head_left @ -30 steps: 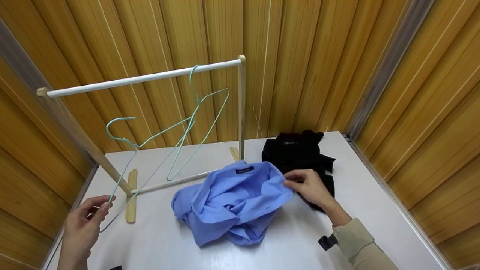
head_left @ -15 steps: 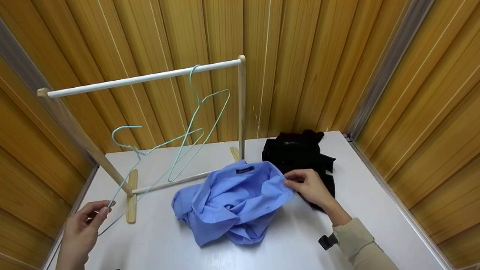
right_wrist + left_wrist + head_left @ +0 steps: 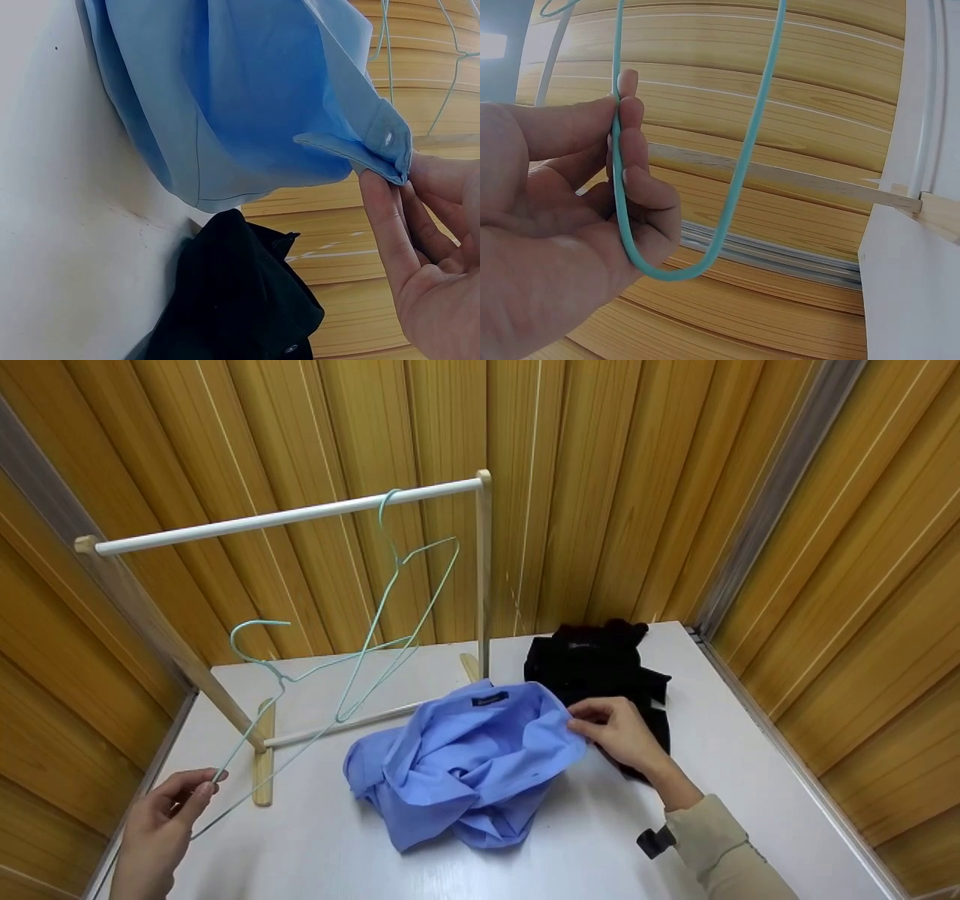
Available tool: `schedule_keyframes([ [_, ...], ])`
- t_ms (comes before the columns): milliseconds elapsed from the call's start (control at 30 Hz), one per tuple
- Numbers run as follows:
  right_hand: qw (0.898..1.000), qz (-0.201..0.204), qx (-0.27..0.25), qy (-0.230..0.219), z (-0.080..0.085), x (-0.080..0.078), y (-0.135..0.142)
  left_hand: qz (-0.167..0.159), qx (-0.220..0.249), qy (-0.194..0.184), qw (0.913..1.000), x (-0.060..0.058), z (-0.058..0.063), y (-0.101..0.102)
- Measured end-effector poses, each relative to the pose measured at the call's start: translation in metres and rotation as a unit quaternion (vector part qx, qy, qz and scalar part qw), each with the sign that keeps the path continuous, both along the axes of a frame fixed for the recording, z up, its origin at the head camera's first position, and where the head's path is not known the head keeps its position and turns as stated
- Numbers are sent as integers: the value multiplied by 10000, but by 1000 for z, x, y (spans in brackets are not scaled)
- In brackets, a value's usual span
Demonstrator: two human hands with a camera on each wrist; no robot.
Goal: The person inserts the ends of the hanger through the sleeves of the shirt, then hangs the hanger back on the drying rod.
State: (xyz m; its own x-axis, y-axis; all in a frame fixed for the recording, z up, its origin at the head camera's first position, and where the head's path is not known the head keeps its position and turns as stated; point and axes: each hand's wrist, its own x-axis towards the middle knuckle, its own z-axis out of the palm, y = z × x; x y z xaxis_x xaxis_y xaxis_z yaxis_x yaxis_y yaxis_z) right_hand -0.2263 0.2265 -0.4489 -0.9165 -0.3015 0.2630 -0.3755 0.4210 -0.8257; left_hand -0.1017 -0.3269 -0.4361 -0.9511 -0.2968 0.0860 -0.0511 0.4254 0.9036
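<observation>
My left hand [image 3: 159, 829] pinches one end of a mint-green wire hanger [image 3: 739, 176] between thumb and fingers, holding it tilted above the table at the left. The hanger's hook points right, off the rail. A crumpled blue shirt [image 3: 465, 765] with a dark neck label lies mid-table. Its collar edge is pinched by my right hand [image 3: 619, 739], thumb against fingers. In the right wrist view, a button shows on the collar [image 3: 382, 139] beside the fingertips. The held hanger's far end overlaps a second mint hanger [image 3: 442, 585] in the head view; whether they touch I cannot tell.
A small garment rack with a white rail [image 3: 300, 515] and wooden posts stands at the back left, the second hanger hooked on it. Folded black clothing [image 3: 592, 671] lies behind my right hand. Wood-patterned walls [image 3: 600, 510] enclose the white table [image 3: 750, 780].
The hanger in my left hand has tipped down, its hook and far end shifting lower and to the right. My left hand has dropped slightly. The right hand and shirt stay put.
</observation>
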Motion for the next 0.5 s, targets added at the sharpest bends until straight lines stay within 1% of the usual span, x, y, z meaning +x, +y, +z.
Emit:
schedule_keyframes([
  [167,10000,-16,1,32,2,0,0,-47,50,88,9999,2,-2,-1],
  [400,9999,-72,56,92,-24,-18,9,-222,482,364,9979,6,-7,-4],
  [500,9999,-73,75,122,-26,-20,11,-259,624,377,9970,6,-10,-5],
])
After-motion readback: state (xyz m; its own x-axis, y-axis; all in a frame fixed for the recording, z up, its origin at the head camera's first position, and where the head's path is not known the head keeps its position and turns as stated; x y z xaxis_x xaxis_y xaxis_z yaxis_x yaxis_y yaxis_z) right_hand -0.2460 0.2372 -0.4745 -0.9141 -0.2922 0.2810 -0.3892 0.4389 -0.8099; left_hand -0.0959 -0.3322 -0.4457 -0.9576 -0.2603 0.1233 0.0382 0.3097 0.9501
